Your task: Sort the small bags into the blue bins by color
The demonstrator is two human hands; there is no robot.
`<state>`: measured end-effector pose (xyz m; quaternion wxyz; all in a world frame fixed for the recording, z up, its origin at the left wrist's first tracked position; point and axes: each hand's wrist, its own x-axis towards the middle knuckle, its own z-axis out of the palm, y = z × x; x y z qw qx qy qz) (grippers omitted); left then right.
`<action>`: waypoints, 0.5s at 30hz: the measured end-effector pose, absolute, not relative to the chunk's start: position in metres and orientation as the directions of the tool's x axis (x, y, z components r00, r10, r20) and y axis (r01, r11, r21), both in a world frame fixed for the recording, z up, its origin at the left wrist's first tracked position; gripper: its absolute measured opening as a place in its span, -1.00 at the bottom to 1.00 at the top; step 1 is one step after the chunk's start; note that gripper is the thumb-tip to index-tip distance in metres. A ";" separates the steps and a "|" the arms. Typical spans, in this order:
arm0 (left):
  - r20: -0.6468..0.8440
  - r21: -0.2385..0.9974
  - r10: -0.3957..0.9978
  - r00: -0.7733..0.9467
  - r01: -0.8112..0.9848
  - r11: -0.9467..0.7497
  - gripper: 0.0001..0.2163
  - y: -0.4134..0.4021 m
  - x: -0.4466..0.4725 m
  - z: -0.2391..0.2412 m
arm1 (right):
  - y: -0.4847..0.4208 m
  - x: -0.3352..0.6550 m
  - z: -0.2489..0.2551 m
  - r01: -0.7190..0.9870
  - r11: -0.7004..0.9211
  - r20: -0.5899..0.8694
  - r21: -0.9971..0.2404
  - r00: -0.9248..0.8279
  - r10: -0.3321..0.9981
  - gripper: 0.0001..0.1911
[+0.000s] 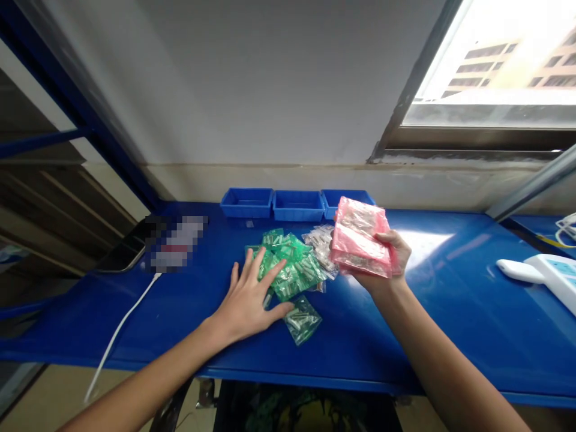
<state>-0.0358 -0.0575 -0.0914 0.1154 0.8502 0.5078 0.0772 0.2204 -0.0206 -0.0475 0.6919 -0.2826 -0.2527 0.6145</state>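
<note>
My left hand (pixel 249 294) is spread, fingers apart, over the left side of a pile of green plastic bags (pixel 290 261) with small metal-looking pieces inside. Its thumb reaches to a single green bag (pixel 303 320) lying in front of the pile. My right hand (pixel 393 252) grips a stack of pink plastic bags (pixel 360 231), raised above the table, thumb on top and the other fingers hidden underneath. Behind the pile and partly covered by the pink bags lie clear bags (pixel 320 243), also with small pieces in them.
Three blue bins (pixel 298 213) stand in a row along the wall, the right one partly behind the pink bags. On the blue table (pixel 180 324), a dark phone-like device (pixel 128 249) and a white cable (pixel 121 327) lie left. A white device (pixel 551 276) sits right.
</note>
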 end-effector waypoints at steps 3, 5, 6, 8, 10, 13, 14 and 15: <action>0.025 0.278 0.875 0.483 0.838 -0.470 -0.26 -0.042 -0.006 -0.092 | -0.018 0.216 -0.040 -0.716 0.078 0.041 -0.694 0.069 0.997 -0.64; 0.026 0.285 0.871 0.490 0.832 -0.477 -0.25 -0.032 0.013 -0.094 | -0.013 0.211 -0.034 -0.714 0.092 0.067 -0.694 0.063 0.996 -0.65; 0.022 0.291 0.870 0.493 0.829 -0.478 -0.24 -0.028 0.023 -0.094 | -0.008 0.207 -0.030 -0.708 0.109 0.080 -0.698 0.075 0.994 -0.65; 0.019 0.304 0.869 0.495 0.825 -0.477 -0.24 -0.024 0.039 -0.094 | 0.005 0.193 -0.024 -0.664 0.158 0.115 -0.731 0.108 0.988 -0.65; 0.043 0.297 0.871 0.490 0.826 -0.479 -0.26 -0.028 0.047 -0.088 | 0.023 0.173 -0.019 -0.527 0.224 0.190 -0.820 0.119 0.975 -0.65; 0.124 0.247 0.845 0.520 0.809 -0.533 -0.39 -0.051 0.033 -0.070 | 0.049 0.137 -0.016 -0.062 0.447 0.447 -0.892 0.010 0.894 -0.48; 0.147 0.239 0.824 0.547 0.789 -0.566 -0.48 -0.065 0.021 -0.062 | 0.055 0.125 -0.016 0.137 0.538 0.530 -0.832 -0.089 0.843 -0.41; 0.167 0.251 0.798 0.579 0.758 -0.602 -0.57 -0.081 0.005 -0.055 | 0.058 0.113 -0.017 0.320 0.615 0.575 -0.720 -0.220 0.788 -0.36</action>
